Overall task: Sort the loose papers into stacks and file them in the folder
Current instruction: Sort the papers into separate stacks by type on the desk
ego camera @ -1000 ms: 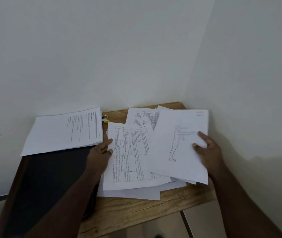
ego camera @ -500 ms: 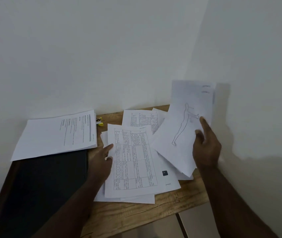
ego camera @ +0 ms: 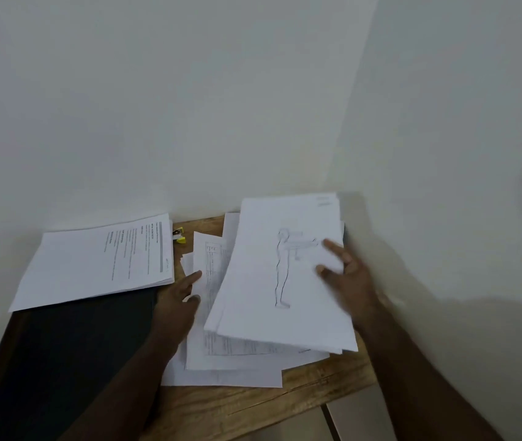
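Note:
Loose printed papers [ego camera: 231,367] lie in a messy pile on the wooden table [ego camera: 253,409]. My right hand [ego camera: 347,275] grips a few sheets topped by a line drawing of a standing figure [ego camera: 269,265], thumb on top, and holds them low over the pile. They cover most of a sheet printed with a table [ego camera: 212,265]. My left hand [ego camera: 178,300] rests on the pile's left edge, with forefinger and thumb touching that sheet. A neat stack of text pages [ego camera: 94,262] lies on the far end of a black folder [ego camera: 72,351] at the left.
A small yellow object [ego camera: 179,239] lies by the back wall between the stack and the pile. White walls meet in a corner right behind the table and close on the right. The table's front edge runs just below the pile.
My right hand raised the figure sheets up on edge toward the wall, then brought them down and left over the pile. My left hand stayed at the pile's left edge.

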